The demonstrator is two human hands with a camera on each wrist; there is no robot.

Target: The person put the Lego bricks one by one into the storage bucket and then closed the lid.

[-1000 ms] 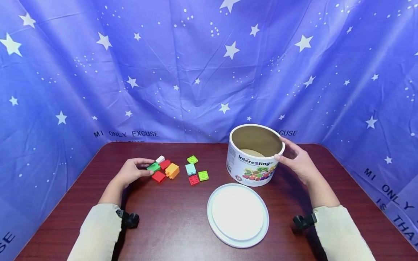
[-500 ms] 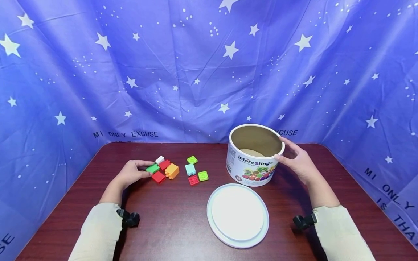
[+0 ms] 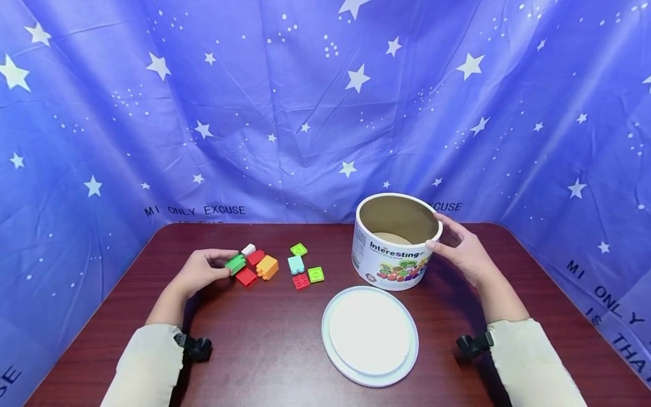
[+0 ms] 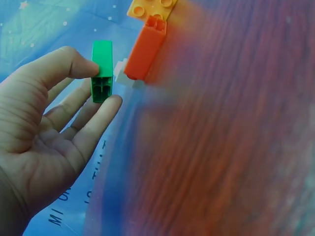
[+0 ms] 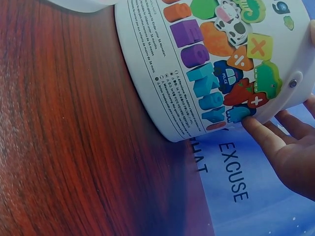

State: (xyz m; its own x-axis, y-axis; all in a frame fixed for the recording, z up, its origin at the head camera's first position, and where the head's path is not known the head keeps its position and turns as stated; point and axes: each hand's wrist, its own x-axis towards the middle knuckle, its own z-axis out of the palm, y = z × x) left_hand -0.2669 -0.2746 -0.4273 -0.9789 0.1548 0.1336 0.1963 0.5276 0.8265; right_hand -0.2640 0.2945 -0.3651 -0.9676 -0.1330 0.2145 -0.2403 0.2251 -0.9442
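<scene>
My left hand (image 3: 200, 270) pinches a green toy building block (image 3: 235, 264) between its fingertips. In the left wrist view the green block (image 4: 102, 69) is held on edge, its hollow underside partly showing. Close beside it lie a red block (image 3: 246, 277), another red block (image 3: 256, 258), a white block (image 3: 248, 250) and an orange block (image 3: 267, 267). My right hand (image 3: 465, 257) touches the side of a round white bucket (image 3: 389, 265) near its rim, fingers spread. In the right wrist view its fingertips meet the printed wall of the bucket (image 5: 206, 69).
A round white lid (image 3: 370, 333) lies on the dark wooden table (image 3: 254, 350) before the bucket. Between the hands sit a light blue block (image 3: 296, 264), a flat red block (image 3: 301, 281) and two lime green pieces (image 3: 316, 275). A starry blue cloth (image 3: 285, 113) hangs behind.
The green block has shifted slightly left and tilted in my left hand, now apart from the white block. My right hand and the bucket stay in place.
</scene>
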